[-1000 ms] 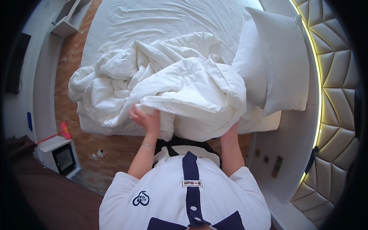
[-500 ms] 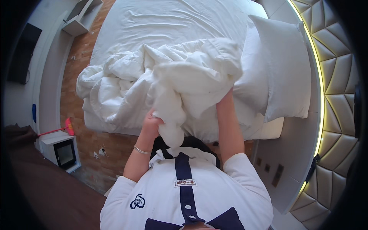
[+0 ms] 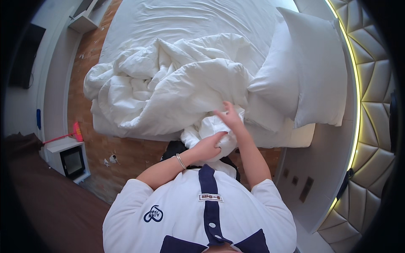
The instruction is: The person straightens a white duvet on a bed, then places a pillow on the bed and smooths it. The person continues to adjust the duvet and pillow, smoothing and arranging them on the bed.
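- So half a second back the right arm was reaching in under a lifted fold of the white duvet (image 3: 177, 97); now that fold is lying lower, and both hands are working close together at its near edge.
- The left hand (image 3: 208, 147) is crossing over to the right and touching a bunched bit. Its fingers are curling in, but I can't tell if they're really gripping, since the tips are hiding.
- The right hand (image 3: 230, 118) is hovering over or brushing that same bunch, fingers spreading apart, a bit blurry.
- Meaning, I reckon: the handling is now focusing on that one bunch, not the big fold.
- The duvet is sitting heaped on the near half of the bed (image 3: 181, 19), left of the pillows (image 3: 320, 76), its bunch hanging toward the person.
- Writing: the white shirt (image 3: 253, 206) is showing a small lettered patch (image 3: 210, 197) and a dark-blue heart-like emblem (image 3: 153, 213) with letters. I'm seeing none on the bedding.
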The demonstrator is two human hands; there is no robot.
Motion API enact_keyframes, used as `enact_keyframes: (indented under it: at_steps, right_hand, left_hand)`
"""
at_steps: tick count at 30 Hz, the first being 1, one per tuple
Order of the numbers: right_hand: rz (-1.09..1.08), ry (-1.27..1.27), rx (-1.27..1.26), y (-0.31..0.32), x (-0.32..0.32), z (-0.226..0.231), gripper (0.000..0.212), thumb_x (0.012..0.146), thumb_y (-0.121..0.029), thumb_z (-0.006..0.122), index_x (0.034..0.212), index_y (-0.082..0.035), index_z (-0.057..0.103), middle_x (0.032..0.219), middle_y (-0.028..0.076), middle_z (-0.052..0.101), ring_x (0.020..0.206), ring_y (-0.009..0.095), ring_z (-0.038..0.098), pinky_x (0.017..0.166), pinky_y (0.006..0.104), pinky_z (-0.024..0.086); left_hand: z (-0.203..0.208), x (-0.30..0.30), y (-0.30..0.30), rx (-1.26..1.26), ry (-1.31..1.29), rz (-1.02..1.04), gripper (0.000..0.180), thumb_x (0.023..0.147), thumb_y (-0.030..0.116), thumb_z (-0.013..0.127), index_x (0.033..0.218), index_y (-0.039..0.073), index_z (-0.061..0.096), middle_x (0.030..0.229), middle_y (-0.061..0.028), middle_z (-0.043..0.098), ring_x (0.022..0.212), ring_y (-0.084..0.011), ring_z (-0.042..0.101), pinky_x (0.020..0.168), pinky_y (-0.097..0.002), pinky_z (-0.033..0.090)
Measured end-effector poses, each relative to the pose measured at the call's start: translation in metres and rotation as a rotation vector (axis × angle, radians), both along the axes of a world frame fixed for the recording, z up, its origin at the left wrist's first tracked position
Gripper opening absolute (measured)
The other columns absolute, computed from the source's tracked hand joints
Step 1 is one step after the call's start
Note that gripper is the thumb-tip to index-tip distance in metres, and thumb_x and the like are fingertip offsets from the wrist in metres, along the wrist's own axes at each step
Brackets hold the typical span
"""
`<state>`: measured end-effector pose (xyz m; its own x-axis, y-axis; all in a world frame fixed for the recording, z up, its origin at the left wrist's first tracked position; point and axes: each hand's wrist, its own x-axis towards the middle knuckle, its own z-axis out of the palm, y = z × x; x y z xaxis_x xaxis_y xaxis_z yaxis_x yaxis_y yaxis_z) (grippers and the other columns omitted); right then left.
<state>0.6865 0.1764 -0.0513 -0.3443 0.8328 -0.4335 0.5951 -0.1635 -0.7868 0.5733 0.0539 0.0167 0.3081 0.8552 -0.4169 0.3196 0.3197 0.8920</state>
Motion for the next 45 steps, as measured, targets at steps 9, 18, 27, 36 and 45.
enact_keyframes:
  at_steps: [9, 18, 27, 36, 45]
  right_hand:
    - [0.464, 0.094, -0.308, -0.049, -0.02, 0.019, 0.051, 0.08, -0.048, 0.057, 0.107, -0.005, 0.061, 0.089, 0.015, 0.065, 0.086, 0.028, 0.062, 0.078, 0.0347, 0.047]
    - [0.597, -0.538, 0.292, -0.082, -0.043, -0.017, 0.034, 0.073, -0.026, 0.065, 0.102, -0.009, 0.061, 0.086, 0.017, 0.061, 0.083, 0.033, 0.059, 0.076, 0.0421, 0.047]
    - [0.522, -0.139, 0.472, -0.146, -0.233, 0.002, 0.055, 0.069, -0.021, 0.071, 0.119, -0.009, 0.05, 0.107, 0.016, 0.057, 0.096, 0.035, 0.055, 0.084, 0.0398, 0.045]
    - [0.355, -0.222, 0.57, -0.136, -0.397, -0.001, 0.044, 0.069, -0.008, 0.063, 0.112, -0.006, 0.057, 0.089, 0.018, 0.063, 0.085, 0.036, 0.06, 0.079, 0.0415, 0.046]
    - [-0.203, 0.152, 0.706, -0.108, -0.414, 0.102, 0.04, 0.075, -0.002, 0.065, 0.113, 0.0, 0.054, 0.099, 0.012, 0.06, 0.092, 0.019, 0.057, 0.083, 0.0302, 0.044]
  left_hand:
    - [-0.027, -0.039, -0.032, 0.129, 0.275, 0.316, 0.049, 0.066, 0.015, 0.065, 0.112, 0.004, 0.052, 0.114, -0.0188, 0.048, 0.108, -0.0337, 0.047, 0.092, -0.0375, 0.041]
    - [-0.122, -0.198, -0.114, -0.385, 0.563, 1.299, 0.094, 0.069, 0.039, 0.073, 0.135, -0.003, 0.022, 0.131, -0.0261, 0.037, 0.119, -0.0369, 0.041, 0.101, -0.0423, 0.033]
    - [-0.164, -0.379, -0.144, -0.492, -0.326, 1.494, 0.022, 0.077, 0.014, 0.062, 0.093, 0.0, 0.058, 0.081, -0.0062, 0.06, 0.069, -0.0171, 0.057, 0.055, -0.0288, 0.045]
    - [-0.11, -0.408, -0.134, 0.003, -0.393, 0.998, 0.057, 0.077, 0.022, 0.067, 0.124, -0.002, 0.044, 0.125, -0.0145, 0.047, 0.111, -0.0243, 0.048, 0.088, -0.0352, 0.043]
    - [-0.229, -0.493, -0.195, -0.637, -1.12, 1.42, 0.051, 0.088, 0.017, 0.054, 0.13, -0.003, 0.034, 0.124, -0.0177, 0.048, 0.113, -0.0311, 0.049, 0.096, -0.0417, 0.042]
